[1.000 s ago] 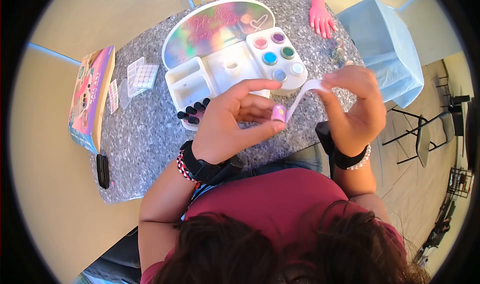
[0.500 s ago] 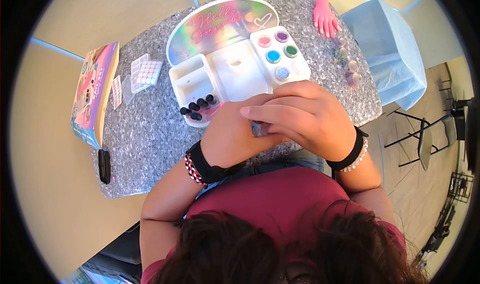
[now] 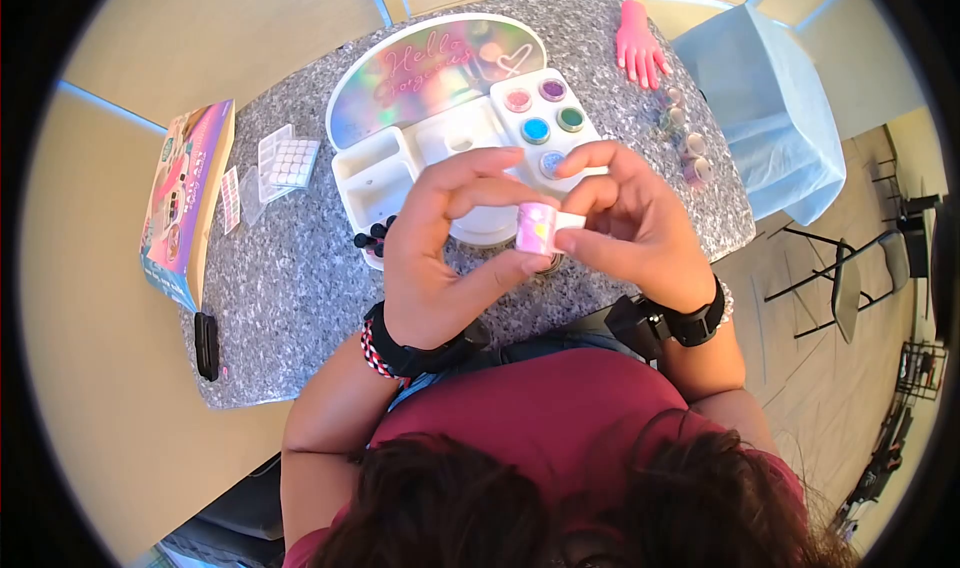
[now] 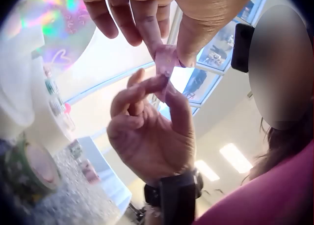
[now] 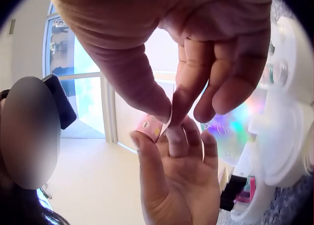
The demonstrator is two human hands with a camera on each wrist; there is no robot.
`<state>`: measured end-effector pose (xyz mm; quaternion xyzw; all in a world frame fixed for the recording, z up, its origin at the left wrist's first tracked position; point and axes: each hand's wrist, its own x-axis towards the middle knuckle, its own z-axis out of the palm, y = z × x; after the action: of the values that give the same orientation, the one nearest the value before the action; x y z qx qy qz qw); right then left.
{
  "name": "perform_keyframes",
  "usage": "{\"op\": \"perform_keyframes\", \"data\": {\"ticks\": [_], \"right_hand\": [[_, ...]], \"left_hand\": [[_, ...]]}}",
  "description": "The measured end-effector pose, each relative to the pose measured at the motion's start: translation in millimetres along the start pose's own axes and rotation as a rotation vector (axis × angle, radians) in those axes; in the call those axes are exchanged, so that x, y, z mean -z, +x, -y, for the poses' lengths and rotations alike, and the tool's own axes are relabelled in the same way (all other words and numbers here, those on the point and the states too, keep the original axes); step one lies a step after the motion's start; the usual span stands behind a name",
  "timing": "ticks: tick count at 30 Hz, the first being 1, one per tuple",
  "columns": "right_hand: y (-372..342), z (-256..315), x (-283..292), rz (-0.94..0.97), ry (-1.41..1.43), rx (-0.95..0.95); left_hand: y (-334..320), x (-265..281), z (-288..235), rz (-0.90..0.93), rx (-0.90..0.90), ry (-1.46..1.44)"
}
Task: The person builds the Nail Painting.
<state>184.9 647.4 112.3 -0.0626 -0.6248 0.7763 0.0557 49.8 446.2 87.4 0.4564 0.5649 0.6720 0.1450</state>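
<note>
A small pink band (image 3: 536, 230) with a yellow mark is pinched between the thumb and a fingertip of the left hand (image 3: 430, 253). The right hand (image 3: 650, 233) pinches the short white end (image 3: 571, 230) at its right side. In the left wrist view, the band (image 4: 166, 60) stands between the two hands' fingertips. From the right wrist, the pink band (image 5: 148, 128) looks curved, with its pale tail under the right thumb and finger. Whether it goes around a left fingertip, I cannot tell.
Beyond the hands stands a white organizer (image 3: 372, 166) with glitter pots (image 3: 536, 131) and black-capped bottles (image 3: 375, 236). A boxed kit (image 3: 186, 203) and a case of white pieces (image 3: 294, 162) lie left; a pink model hand (image 3: 640, 48) and small jars (image 3: 694, 146) lie right.
The longer white strip held out by the right hand now shows only as a short end. The hands, overlapping half a second ago, have moved apart, and the band is visible again.
</note>
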Motion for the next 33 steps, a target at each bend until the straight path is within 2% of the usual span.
{"op": "perform_keyframes", "data": {"ticks": [4,7,9,10,12,13,15,16,18,19,20,21,22,23,25,26,28,29,30,31,33], "right_hand": [[-2,3,9,-0.028,-0.004,0.066],[-4,10,-1,-0.069,0.019,0.067],[-2,12,-9,0.000,0.049,0.182],[-1,13,-10,0.001,0.050,0.181],[1,15,-11,0.002,-0.487,0.497],[2,18,-10,0.001,-0.487,0.494],[4,21,-8,-0.029,-1.004,0.803],[6,19,-9,-0.021,-1.000,0.796],[8,11,-14,-0.034,-1.020,0.819],[6,6,-12,-0.026,-1.017,0.814],[2,-1,-8,0.004,-1.013,0.726],[0,-5,-5,0.036,-1.008,0.639],[-1,-8,-2,0.045,-1.006,0.635],[-3,-11,0,0.032,-0.988,0.599],[-5,-16,4,0.023,-0.971,0.558],[-5,-18,5,0.025,-0.953,0.510],[-7,-24,5,0.026,-0.934,0.460],[-9,-28,4,-0.003,-0.823,0.345],[-10,-31,2,-0.031,-0.710,0.231],[-10,-33,2,-0.027,-0.709,0.227],[-8,-35,1,-0.023,-0.775,0.210]], "left_hand": [[-1,2,-2,-0.047,-0.010,0.149],[-2,-4,-5,-0.001,0.012,0.187],[-1,-7,-7,-0.039,0.117,0.130],[-1,-8,-8,-0.039,0.119,0.130],[1,-9,-9,-0.124,0.216,-0.096],[2,-8,-7,-0.123,0.219,-0.097],[4,-5,-4,-0.086,0.235,-0.010],[4,-5,-7,-0.093,0.242,-0.011],[4,-4,-18,0.027,0.357,0.101],[3,-6,-16,0.024,0.322,0.153],[3,-5,-15,0.018,0.327,0.151],[3,-4,-15,0.094,0.395,0.244],[3,-3,-14,0.170,0.464,0.335],[0,-2,-12,0.165,0.471,0.331],[-6,1,-5,0.157,0.266,0.543],[-8,3,-5,0.154,0.269,0.540],[-11,7,-5,0.267,0.147,0.696],[-12,7,-3,0.266,0.151,0.694],[-12,7,0,0.273,0.057,0.722],[-13,6,2,0.278,-0.036,0.748],[-15,2,4,0.286,-0.005,0.794]]}}
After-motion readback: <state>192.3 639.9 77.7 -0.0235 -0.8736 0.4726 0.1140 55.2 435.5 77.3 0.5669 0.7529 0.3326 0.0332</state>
